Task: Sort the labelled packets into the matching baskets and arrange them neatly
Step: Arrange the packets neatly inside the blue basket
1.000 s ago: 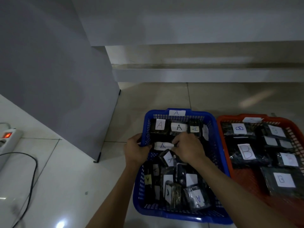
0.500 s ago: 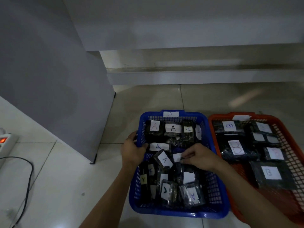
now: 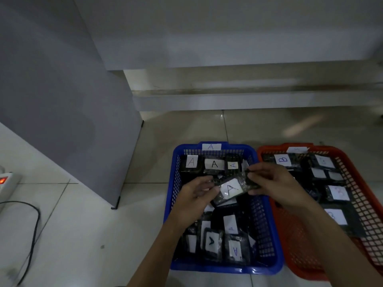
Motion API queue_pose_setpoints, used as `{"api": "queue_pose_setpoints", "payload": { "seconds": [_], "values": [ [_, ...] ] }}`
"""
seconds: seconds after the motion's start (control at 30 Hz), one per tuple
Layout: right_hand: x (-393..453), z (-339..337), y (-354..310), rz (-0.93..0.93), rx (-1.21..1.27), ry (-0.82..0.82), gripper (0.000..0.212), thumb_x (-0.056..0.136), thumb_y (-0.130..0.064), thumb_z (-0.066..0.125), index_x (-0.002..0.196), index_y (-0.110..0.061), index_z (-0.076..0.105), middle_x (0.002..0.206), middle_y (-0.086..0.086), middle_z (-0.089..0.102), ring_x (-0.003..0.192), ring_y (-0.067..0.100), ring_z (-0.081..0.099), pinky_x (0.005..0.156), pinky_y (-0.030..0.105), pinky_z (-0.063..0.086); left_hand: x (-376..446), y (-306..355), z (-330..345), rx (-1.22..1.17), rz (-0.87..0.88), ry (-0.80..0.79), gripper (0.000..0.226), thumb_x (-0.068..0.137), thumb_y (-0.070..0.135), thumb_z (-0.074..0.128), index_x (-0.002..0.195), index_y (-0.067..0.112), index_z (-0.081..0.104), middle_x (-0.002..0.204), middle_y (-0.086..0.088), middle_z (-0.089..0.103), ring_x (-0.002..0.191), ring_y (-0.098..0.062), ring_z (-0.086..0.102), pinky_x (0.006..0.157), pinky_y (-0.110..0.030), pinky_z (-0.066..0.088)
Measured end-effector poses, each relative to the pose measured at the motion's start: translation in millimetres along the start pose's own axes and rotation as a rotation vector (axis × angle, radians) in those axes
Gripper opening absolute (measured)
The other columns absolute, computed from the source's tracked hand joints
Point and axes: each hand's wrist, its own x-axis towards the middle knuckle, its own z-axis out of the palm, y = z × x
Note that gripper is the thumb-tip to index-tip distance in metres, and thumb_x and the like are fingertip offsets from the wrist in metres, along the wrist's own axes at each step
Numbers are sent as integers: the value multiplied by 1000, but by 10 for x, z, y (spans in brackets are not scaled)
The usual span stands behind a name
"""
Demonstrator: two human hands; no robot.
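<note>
- A white power strip (image 3: 8, 183) with a red lit switch lies far left on the tiled floor (image 3: 87, 235), its dark cable (image 3: 33, 230) looping toward the near edge.
- The left hand (image 3: 192, 201) curls its grip on the near-left end of a glossy, crinkled black packet (image 3: 232, 190) marked A.
- That packet hangs above the blue mesh basket (image 3: 174, 195), its long axis slanting from near-left to far-right between both hands.
- The right hand (image 3: 275, 185) pinches the far-right end, equally close.
- Flat A packets fill the blue basket; beside it, the orange mesh basket (image 3: 364, 195) holds B packets (image 3: 283, 160).
</note>
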Motion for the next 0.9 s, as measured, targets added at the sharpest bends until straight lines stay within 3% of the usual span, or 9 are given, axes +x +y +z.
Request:
{"api": "queue_pose_setpoints", "payload": {
  "seconds": [0.2,0.27,0.33,0.4,0.47,0.57,0.77,0.9],
  "values": [
    [-21,92,55,-4,153,-40,17,100,-9,59,114,-3,66,111,16,72,98,30,74,71,37,64,-104,62,10,-356,-55,109,30,86,6,71,115,12,67,95,-12,76,78,-25,71,68,-29,59],
    [31,83,116,-104,-135,-11,14,100,-11,59,109,-9,70,106,8,74,88,22,75,73,39,64,-115,33,-111,-440,-45,257,25,85,6,71,109,8,68,94,-12,76,74,-22,69,66,-28,58],
    [118,70,214,-272,-691,11,14,98,-11,63,103,-16,75,100,-3,74,84,12,71,81,34,61,-121,-35,-246,-506,-18,393,22,85,9,71,107,6,68,96,-12,76,75,-22,68,67,-27,59],
    [202,134,302,-296,-1052,-83,21,96,-10,62,109,-18,76,106,-2,74,94,15,69,88,32,57,-128,-99,-332,-522,0,451,22,86,11,70,107,4,68,98,-13,75,77,-24,67,67,-25,60],
    [281,235,371,-254,-1236,-191,30,94,-9,62,119,-22,72,114,6,71,101,24,68,89,37,57,-130,-152,-357,-534,-18,469,22,87,12,70,107,3,69,99,-15,75,78,-25,67,66,-24,60],
    [342,352,370,-241,-1394,-296,30,88,-17,72,117,-22,72,112,9,69,99,29,68,81,39,58,-131,-179,-366,-545,-29,474,20,88,11,68,106,2,68,97,-14,75,72,-20,67,64,-22,59],
    [359,398,403,-240,-1494,-262,36,85,-42,76,108,-15,69,107,7,67,94,26,66,70,34,52,-125,-222,-371,-445,16,461,19,90,13,67,107,4,69,96,-12,76,70,-18,67,66,-24,58],
    [295,428,438,-222,-1517,-208,33,93,-34,67,116,-11,62,115,11,62,102,29,64,79,37,53,-115,-231,-334,-391,37,470,18,90,11,67,107,4,70,95,-10,76,69,-19,67,67,-26,59]
  ]
}}
